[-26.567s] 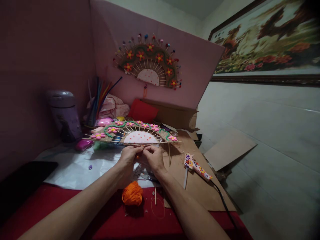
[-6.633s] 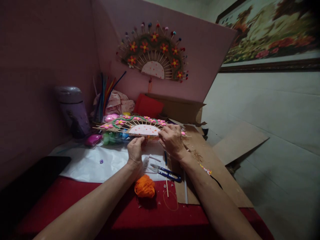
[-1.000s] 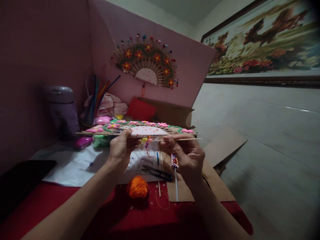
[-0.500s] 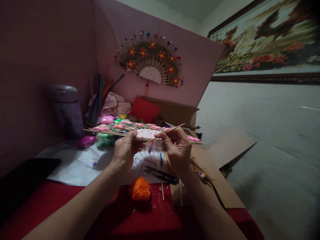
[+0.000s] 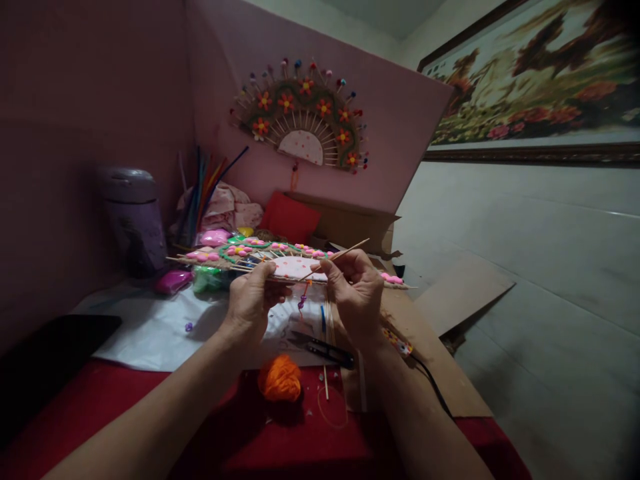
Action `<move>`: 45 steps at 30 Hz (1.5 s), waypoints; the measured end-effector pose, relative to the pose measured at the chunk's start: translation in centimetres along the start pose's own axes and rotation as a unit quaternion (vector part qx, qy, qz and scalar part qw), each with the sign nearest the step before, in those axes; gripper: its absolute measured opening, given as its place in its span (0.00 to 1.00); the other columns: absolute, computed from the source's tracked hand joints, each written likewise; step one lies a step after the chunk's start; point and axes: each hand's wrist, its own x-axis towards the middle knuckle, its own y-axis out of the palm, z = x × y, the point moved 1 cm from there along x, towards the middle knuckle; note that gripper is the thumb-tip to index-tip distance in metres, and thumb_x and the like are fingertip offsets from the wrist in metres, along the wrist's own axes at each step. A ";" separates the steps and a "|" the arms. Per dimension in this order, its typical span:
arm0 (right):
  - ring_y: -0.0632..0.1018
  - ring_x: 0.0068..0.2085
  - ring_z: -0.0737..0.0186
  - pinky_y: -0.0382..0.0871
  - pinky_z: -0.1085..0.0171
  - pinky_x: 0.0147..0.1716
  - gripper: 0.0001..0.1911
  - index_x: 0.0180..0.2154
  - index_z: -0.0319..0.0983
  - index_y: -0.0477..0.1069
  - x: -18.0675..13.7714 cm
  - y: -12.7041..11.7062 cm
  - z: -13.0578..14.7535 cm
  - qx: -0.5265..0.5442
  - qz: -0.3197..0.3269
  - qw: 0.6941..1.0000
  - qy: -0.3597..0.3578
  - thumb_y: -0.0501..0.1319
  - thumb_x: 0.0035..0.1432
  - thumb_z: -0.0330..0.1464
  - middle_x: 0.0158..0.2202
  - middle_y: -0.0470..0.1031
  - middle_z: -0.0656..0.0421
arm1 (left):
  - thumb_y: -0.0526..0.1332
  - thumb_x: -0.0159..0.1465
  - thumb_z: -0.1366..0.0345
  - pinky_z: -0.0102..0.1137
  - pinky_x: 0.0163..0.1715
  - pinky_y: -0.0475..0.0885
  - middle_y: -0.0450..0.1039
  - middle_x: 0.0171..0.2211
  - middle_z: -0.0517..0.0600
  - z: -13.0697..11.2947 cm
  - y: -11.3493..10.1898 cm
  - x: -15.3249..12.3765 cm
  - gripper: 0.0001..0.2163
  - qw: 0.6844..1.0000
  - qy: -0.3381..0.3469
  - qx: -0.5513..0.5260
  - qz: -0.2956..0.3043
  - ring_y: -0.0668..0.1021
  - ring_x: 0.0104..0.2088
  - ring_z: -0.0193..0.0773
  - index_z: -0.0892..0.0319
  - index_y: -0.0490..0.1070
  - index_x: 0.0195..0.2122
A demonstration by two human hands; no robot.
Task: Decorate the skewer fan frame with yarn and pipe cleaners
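A half-round craft fan (image 5: 250, 257) of wooden sticks, with a green cord and pink flowers, is held nearly flat above the table. My left hand (image 5: 250, 300) grips its straight edge near the white dotted centre (image 5: 295, 267). My right hand (image 5: 356, 293) pinches a thin wooden skewer (image 5: 345, 253) that slants up to the right, its lower end at the fan's centre. A short orange thread with purple beads (image 5: 302, 299) hangs below the fan between my hands.
An orange yarn ball (image 5: 280, 377), dark snips (image 5: 327, 350), a patterned glue gun (image 5: 397, 341) with cord and loose sticks lie on the red cloth and cardboard (image 5: 440, 387). A finished fan (image 5: 303, 117) hangs on the pink board. A purple flask (image 5: 134, 220) stands at the left.
A second ago my right hand held the skewer level along the fan's edge; it now slants upward to the right. The fan has shifted slightly.
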 end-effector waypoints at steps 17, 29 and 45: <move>0.76 0.28 0.66 0.68 0.67 0.28 0.07 0.30 0.39 0.63 0.7 0.3 0.5 0.009 -0.026 1.000 0.010 0.61 0.55 0.34 0.25 0.73 0.62 | 0.59 0.50 0.68 0.26 0.14 0.68 0.72 0.16 0.50 -0.6 0.2 0.1 0.06 1.000 0.003 -0.004 -0.023 0.72 0.14 0.33 0.67 0.70 0.27; 0.75 0.29 0.67 0.69 0.66 0.29 0.08 0.30 0.40 0.64 -0.2 -0.1 0.0 -0.020 -0.018 1.000 -0.012 0.62 0.54 0.35 0.26 0.71 0.62 | 0.57 0.51 0.69 0.26 0.13 0.69 0.73 0.17 0.52 -1.0 0.1 0.1 0.07 1.000 -0.018 -0.005 -0.019 0.73 0.14 0.35 0.67 0.70 0.29; 0.75 0.27 0.66 0.67 0.66 0.27 0.08 0.30 0.39 0.64 0.5 0.9 0.3 -0.088 -0.058 0.994 0.014 0.60 0.55 0.36 0.24 0.71 0.62 | 0.58 0.50 0.70 0.28 0.12 0.69 0.72 0.16 0.52 -1.0 0.5 -0.2 0.05 0.998 -0.038 0.019 -0.043 0.72 0.13 0.36 0.67 0.69 0.27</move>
